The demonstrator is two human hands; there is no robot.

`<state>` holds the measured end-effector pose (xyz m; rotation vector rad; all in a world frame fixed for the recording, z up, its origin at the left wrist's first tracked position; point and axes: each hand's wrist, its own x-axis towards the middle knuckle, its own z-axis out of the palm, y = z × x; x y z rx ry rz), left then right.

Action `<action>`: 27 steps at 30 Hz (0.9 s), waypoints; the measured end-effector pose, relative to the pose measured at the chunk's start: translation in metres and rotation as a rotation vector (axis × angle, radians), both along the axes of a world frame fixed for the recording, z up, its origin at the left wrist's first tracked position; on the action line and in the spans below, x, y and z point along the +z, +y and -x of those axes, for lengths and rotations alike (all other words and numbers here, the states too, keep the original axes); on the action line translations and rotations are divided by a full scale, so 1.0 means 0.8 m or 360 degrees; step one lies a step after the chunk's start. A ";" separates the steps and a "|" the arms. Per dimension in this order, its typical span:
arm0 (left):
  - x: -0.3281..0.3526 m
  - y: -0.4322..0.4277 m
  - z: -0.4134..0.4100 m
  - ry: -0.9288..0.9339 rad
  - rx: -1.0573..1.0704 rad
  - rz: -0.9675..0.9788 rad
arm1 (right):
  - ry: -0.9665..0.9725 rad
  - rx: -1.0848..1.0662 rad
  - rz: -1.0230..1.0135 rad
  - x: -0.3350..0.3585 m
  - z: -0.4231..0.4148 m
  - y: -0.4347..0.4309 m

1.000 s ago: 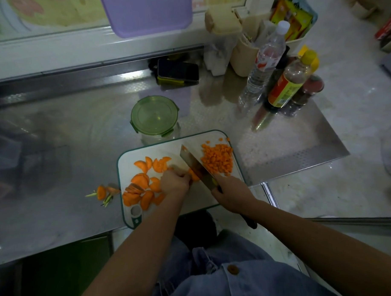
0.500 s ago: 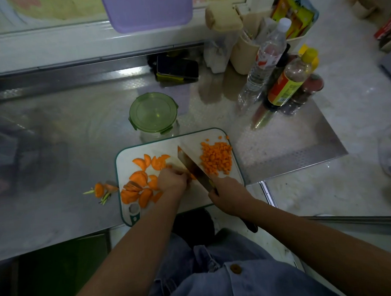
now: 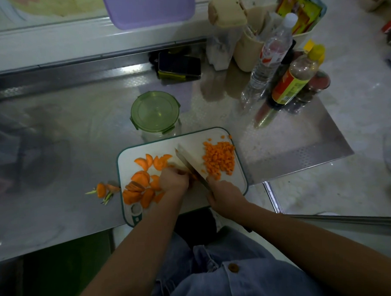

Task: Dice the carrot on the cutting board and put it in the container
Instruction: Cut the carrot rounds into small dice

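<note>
You are gripping the knife [image 3: 190, 162] in your right hand [image 3: 225, 194], fingers wrapped round the handle and the blade slanting across the board [image 3: 132, 154] at frame centre. Your left hand [image 3: 174, 179] is curling its fingers down on a piece [image 3: 193, 177] beside the blade. Slices [image 3: 140, 187] are lying to the left and dice [image 3: 219, 157] to the right. The container [image 3: 155, 112] is standing just above the board with its lid on, and bottles [image 3: 271, 54] are crowding the upper right. Hands and knife are staying where they were half a second ago.

My cutting board [image 3: 133, 159] lies on the counter [image 3: 78, 129] before me, the container [image 3: 155, 113] just behind it. On the board, carrot slices [image 3: 142, 183] lie left of my left hand [image 3: 174, 179], and the knife [image 3: 190, 161] stands between them and the diced pile [image 3: 219, 158] on the right. Carrot ends [image 3: 103, 191] lie on the counter left of the board.
</note>
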<state>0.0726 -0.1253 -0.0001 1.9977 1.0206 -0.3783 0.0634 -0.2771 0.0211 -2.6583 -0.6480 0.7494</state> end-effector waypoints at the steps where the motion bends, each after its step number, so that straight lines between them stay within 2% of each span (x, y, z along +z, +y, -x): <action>1: 0.000 0.001 0.000 -0.0007 0.0001 0.0010 | -0.0015 0.0001 -0.0005 -0.002 0.001 -0.001; 6: -0.004 0.003 0.000 -0.0035 -0.0042 0.0032 | -0.0089 0.0053 0.0055 -0.005 0.006 -0.006; 9: -0.004 0.003 0.001 -0.0053 -0.0047 0.0001 | -0.0067 0.0115 -0.0034 0.000 0.006 -0.006; 17: -0.004 0.003 0.001 -0.0024 -0.0018 0.0037 | 0.0356 0.0199 -0.0086 0.011 -0.031 -0.005; 23: -0.013 0.005 0.001 -0.0032 -0.0064 0.0035 | 0.0118 0.0161 -0.0196 0.018 -0.028 -0.013; 27: -0.011 0.009 0.003 -0.0079 -0.0202 -0.0128 | 0.0109 0.0067 -0.0373 0.016 -0.032 -0.020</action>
